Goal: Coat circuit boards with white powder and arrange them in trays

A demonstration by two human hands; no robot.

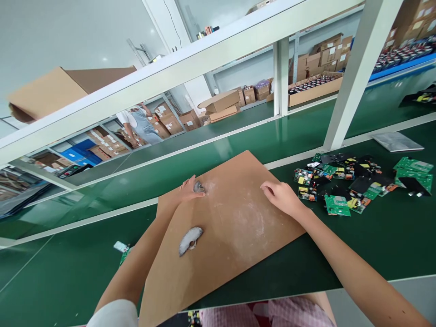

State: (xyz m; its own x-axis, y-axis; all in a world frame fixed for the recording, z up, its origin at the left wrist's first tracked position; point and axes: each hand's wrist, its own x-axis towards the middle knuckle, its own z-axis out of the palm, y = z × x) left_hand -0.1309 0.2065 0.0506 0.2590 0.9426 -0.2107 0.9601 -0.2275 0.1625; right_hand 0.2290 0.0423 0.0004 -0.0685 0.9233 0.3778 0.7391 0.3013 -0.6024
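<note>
A sheet of brown cardboard (235,218) with pale dusty smears lies on the green bench. At its far left part, my left hand (186,191) has its thumb and fingers closed around a small grey lump (198,186), whose kind I cannot make out. Nearer to me, a grey, dusty half-ring piece (190,240) rests on the cardboard, with a small pale loop at its inner edge. Over the cardboard's right part, my right hand (282,196) is closed with curled fingers. Whatever may be in them is hidden.
Several circuit boards (337,205) lie heaped right of the cardboard, with a flat grey slab (398,141) behind them. Another board (124,255) sits beside my left forearm. White posts (363,72) rise from the bench. A person (139,122) stands beyond, near shelves of boxes.
</note>
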